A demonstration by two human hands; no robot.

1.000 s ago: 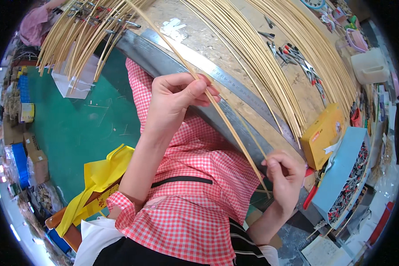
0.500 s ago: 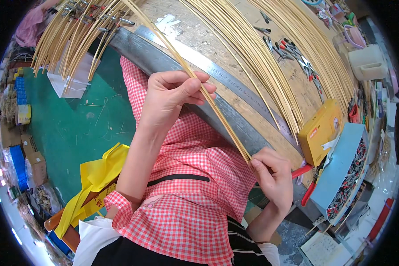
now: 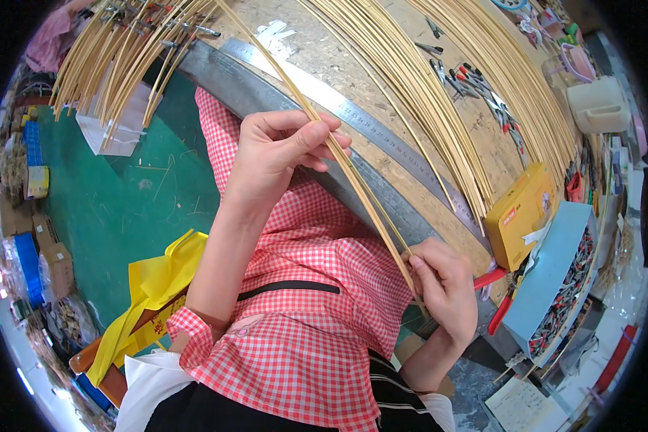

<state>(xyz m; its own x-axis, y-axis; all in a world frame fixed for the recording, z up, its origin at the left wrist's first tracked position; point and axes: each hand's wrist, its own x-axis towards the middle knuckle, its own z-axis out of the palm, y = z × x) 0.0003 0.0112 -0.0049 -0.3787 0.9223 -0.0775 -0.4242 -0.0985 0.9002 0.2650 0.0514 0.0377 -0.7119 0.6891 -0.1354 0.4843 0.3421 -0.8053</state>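
Above the red checked lap, left hand (image 3: 277,155) and right hand (image 3: 443,284), each grip pinching thin bamboo strips (image 3: 360,198).

ruler (image 3: 381,137) on workbench (image 3: 338,57) | box (image 3: 520,214) right of ruler | pliers (image 3: 498,299) below box

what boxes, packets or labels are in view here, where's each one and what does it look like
Yellow box: on the bench right of the right hand, flat, rectangular, with a small red-and-white label.
Blue box: just right of the yellow one, open, pale blue lid raised, full of small dark parts.
Yellow bag: beside the left forearm, crumpled, with red print.
Blue crates: far left edge, stacked.
Small yellow box: on the far left, by the green floor.
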